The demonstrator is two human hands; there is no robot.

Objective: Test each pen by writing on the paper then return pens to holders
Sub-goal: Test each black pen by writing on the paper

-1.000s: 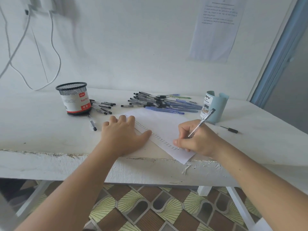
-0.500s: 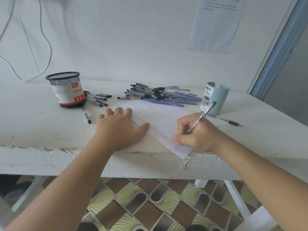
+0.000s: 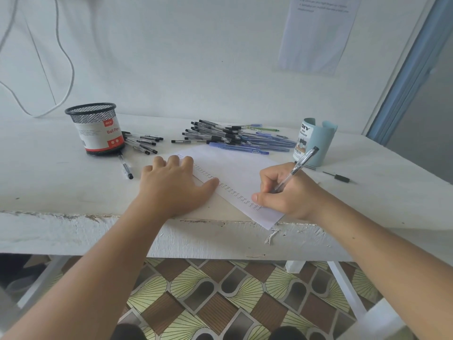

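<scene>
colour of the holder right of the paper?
Pale blue holder, with a black-and-white label; head view.

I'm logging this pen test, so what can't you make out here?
Head view only.
Tip of the pen: hidden behind fingers of the right hand.
Insides of the mesh holder and blue holder: hidden by their own walls.
Wall sheet: cut off by the top edge, print too small.
Writing on the paper: too small to read, partly covered by the left hand.
</scene>
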